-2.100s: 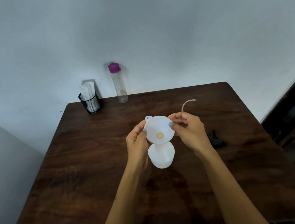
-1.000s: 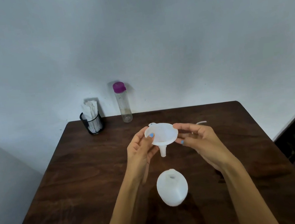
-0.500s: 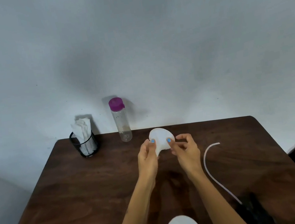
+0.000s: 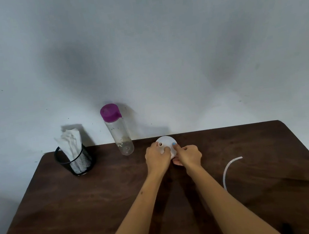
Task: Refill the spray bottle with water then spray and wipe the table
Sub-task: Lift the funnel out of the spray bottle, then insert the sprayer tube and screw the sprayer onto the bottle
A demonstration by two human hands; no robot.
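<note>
No legible text, label, brand name, number or sign appears anywhere in the view. The clear water bottle (image 4: 118, 132) with the purple cap, standing near the far edge of the tabletop (image 4: 83, 211), bears only a faint pale printed motif low on its side; it is too small and blurred to read as lettering.

Both hands, left hand (image 4: 157, 156) and right hand (image 4: 189, 155), hold a white funnel (image 4: 167, 143) at the far edge of the bench (image 4: 101, 199), right of the purple-capped bottle (image 4: 117, 130).
</note>
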